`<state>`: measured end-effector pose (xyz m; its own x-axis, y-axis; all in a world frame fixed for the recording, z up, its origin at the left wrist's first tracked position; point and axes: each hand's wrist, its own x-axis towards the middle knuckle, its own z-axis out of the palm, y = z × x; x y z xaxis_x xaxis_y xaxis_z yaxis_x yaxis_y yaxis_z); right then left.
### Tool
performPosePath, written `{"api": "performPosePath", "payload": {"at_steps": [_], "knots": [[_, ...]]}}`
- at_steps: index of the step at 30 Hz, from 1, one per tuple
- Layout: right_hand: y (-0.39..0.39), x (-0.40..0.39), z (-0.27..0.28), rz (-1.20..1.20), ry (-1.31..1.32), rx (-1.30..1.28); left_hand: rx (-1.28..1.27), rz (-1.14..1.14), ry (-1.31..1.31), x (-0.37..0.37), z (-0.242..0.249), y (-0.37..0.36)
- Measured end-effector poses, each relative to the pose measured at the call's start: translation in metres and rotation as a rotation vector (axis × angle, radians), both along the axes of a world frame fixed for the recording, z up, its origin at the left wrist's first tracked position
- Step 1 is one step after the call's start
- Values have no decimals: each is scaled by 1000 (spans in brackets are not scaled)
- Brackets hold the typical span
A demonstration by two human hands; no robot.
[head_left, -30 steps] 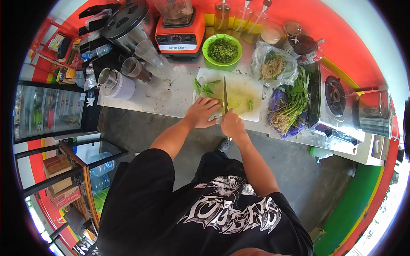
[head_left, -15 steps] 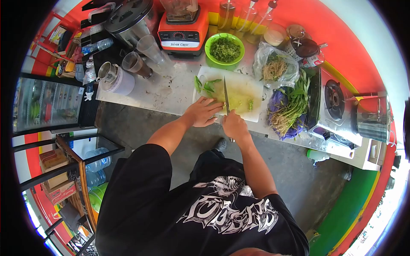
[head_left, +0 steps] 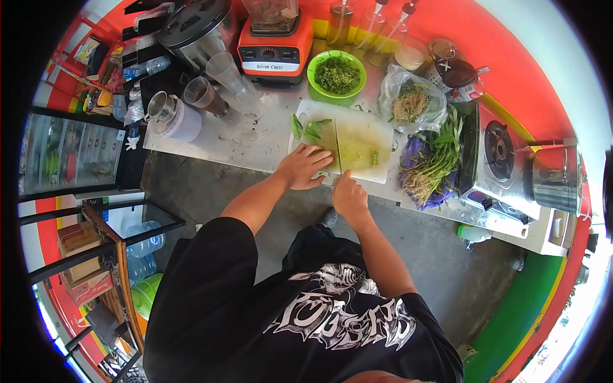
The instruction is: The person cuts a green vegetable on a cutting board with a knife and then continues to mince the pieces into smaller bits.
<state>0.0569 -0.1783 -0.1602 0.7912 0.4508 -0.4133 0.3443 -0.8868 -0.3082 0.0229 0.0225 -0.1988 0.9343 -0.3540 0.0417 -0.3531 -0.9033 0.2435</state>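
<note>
From where I stand, well to the left of the cutting board (head_left: 367, 131), a white tub (head_left: 185, 125) sits on the counter (head_left: 239, 143) with a metal vessel (head_left: 161, 108) at its top. Nearer the board on that side are a clear cup (head_left: 200, 94) with something dark at its bottom and another clear cup (head_left: 225, 71). The red blender (head_left: 271, 54) stands beyond the board, off its far left corner.

On the board's left part lie green leaves (head_left: 310, 129), just beyond the left hand (head_left: 302, 167). That hand rests over the board's near left part, palm down, fingers slightly spread and bent; I can't tell whether they pinch anything underneath. The knife (head_left: 338, 145) crosses the board near its middle, blade pointing away from the person, its edge hard to make out. At the board's near edge, the right hand (head_left: 350, 195) is clenched around the handle.

Just past the board's far edge is a green bowl (head_left: 336, 74) full of chopped greens (head_left: 334, 75). Small green pieces (head_left: 375, 157) lie on the board's right part. Off its far right corner sits a clear bag (head_left: 426, 110) with roots (head_left: 408, 106) inside; beside its right edge, a rooted green bundle (head_left: 437, 156) lies on purple plastic (head_left: 415, 150). Farther right stands the stove (head_left: 502, 153).
</note>
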Motion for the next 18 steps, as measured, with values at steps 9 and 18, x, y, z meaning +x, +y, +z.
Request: {"api": "performPosePath", "payload": {"at_steps": [9,18], "knots": [[6,19,-8,-29,-23,91,-31,19,-14,1,2,-2],[14,14,-15,-44,11,117,-52,23,-22,0,2,-2]]}}
